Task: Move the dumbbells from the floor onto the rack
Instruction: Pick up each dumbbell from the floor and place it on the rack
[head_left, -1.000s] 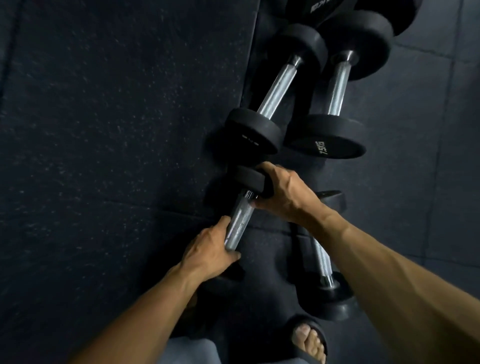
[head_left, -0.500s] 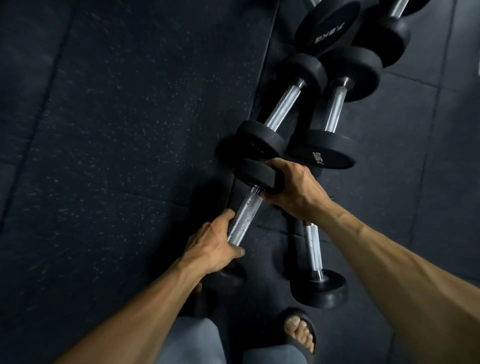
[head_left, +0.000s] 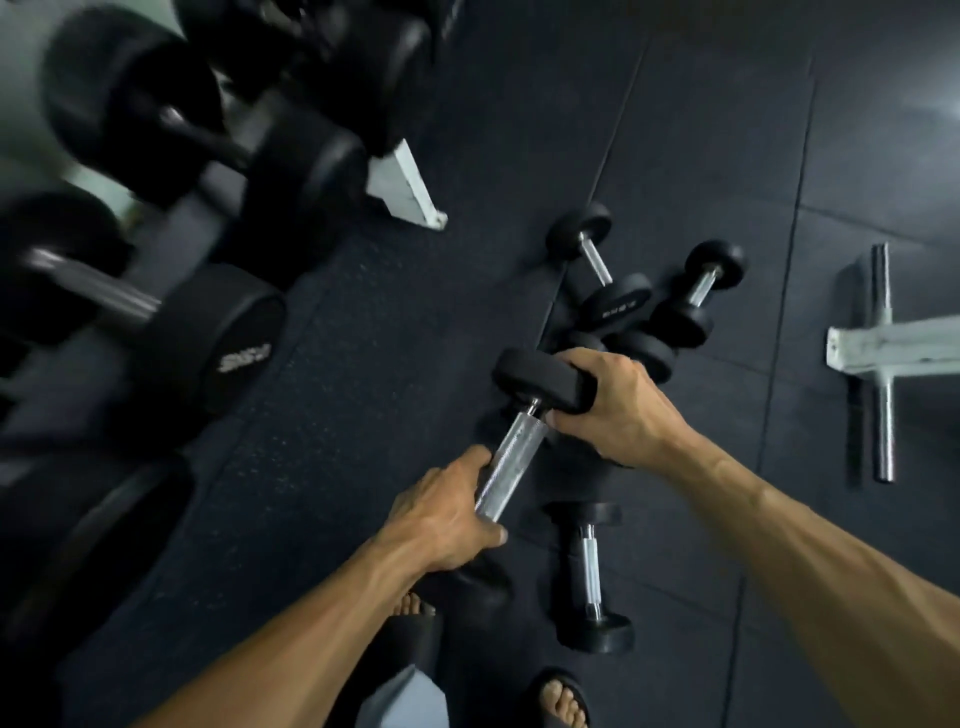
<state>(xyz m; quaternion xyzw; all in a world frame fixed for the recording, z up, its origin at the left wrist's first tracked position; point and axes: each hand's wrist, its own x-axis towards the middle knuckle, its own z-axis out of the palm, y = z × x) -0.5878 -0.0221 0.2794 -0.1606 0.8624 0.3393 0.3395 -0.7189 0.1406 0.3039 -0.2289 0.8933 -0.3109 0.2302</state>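
I hold a black dumbbell (head_left: 519, 447) with a knurled chrome handle above the dark floor, tilted with its far head up. My left hand (head_left: 447, 512) grips the handle near its lower end, hiding the near head. My right hand (head_left: 618, 405) clasps the far rubber head (head_left: 535, 376). Below, three more dumbbells lie on the floor: one near my feet (head_left: 592, 577), two farther off (head_left: 597, 260) (head_left: 698, 291). The rack (head_left: 410, 189) stands at the upper left, blurred, with large dumbbells (head_left: 171, 130) on it.
Another big dumbbell (head_left: 228, 332) rests on the rack's lower left. A white metal frame with a chrome bar (head_left: 883, 358) lies on the floor at right. My sandalled feet (head_left: 558, 699) are at the bottom edge. Dark rubber mat (head_left: 363, 364) lies between rack and dumbbells.
The dumbbell has risen off the floor in both hands. My view has swung up and left, bringing the rack and the white frame into sight.
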